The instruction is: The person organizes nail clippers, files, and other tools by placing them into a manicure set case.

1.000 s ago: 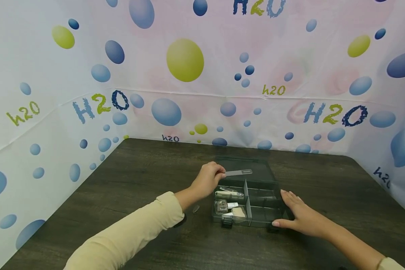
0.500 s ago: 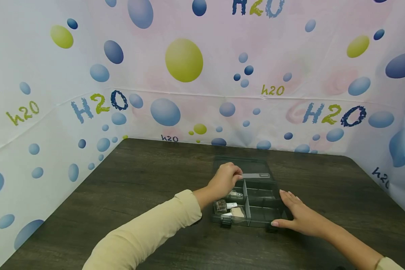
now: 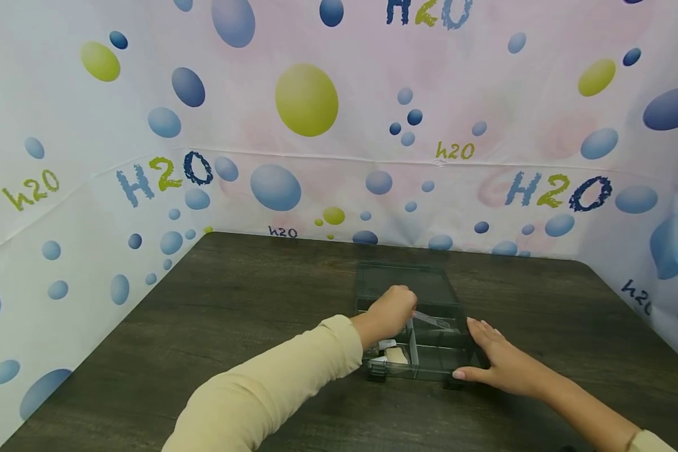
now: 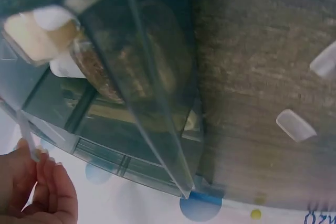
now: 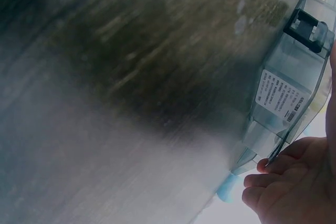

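A translucent dark-grey organizer box point(image 3: 429, 375) sits on the table with its lid point(image 3: 409, 282) laid back behind it. My left hand point(image 3: 392, 311) pinches one end of a thin, clear nail file point(image 3: 434, 321), whose free end angles down into the back right compartment. The left wrist view shows that nail file point(image 4: 26, 129) between thumb and fingertips. Along the box's right side lies my right hand point(image 3: 511, 364), fingers extended and thumb at the front corner. A cream-coloured bottle point(image 3: 397, 356) is in the front left compartment; a brown glittery bottle point(image 4: 97, 72) lies beside it, mostly hidden in the head view.
In the left wrist view, small clear pieces point(image 4: 295, 125) lie on the wood-grain table point(image 3: 260, 276) outside the box. A patterned cloth point(image 3: 231, 188) hangs behind the table. The right wrist view shows a black latch point(image 5: 307, 30) and a printed label point(image 5: 281, 95) on the box.
My left hand has moved right with the nail file, from above the box's left part to its right part, and lowered the file's end into the back right compartment. My right hand stays put.
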`<state>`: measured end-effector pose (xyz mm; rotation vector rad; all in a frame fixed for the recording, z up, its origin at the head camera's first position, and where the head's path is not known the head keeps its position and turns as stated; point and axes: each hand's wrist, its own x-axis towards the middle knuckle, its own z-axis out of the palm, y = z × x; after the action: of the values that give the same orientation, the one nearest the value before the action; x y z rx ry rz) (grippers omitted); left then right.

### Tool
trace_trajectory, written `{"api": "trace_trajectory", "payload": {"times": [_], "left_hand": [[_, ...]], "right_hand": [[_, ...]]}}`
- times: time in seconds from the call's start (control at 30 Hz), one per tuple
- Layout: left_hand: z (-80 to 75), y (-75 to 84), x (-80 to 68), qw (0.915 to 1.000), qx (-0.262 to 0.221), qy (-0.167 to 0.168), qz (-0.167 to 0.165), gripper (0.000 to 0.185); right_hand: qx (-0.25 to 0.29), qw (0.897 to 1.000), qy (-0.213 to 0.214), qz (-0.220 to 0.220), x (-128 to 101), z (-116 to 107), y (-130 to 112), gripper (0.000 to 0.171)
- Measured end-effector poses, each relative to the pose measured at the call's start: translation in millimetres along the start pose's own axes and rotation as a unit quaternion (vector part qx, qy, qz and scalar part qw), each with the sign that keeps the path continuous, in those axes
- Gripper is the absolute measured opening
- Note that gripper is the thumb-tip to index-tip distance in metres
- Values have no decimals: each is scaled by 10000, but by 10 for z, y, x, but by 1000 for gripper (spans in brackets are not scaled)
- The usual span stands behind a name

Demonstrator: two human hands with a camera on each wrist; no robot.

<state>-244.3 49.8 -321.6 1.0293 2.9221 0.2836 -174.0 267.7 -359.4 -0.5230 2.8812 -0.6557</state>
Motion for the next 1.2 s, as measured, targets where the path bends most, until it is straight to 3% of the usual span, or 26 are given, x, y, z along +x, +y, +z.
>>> {"api": "trace_trajectory", "payload": {"times": [0.23,0.4,0.57,1.07,1.2], "left_hand": [[40,90,69,9947,914,-271,-376,8],[56,141,117,9883,1495,-177,-242,9],[112,174,174,9847,1736,-57,-142,12],[164,169,153,9897,1424,46,-96,13],[108,134,103,9945,1034,134,28,13]], "right_hand": [[47,10000,-26,3,-1,1,3,104],[108,9999,-51,-16,5,-4,0,103],[90,9999,-60,-22,9,1,17,102],[126,9999,-79,-44,11,18,25,103],[104,9999,-59,-48,11,16,21,103]]}}
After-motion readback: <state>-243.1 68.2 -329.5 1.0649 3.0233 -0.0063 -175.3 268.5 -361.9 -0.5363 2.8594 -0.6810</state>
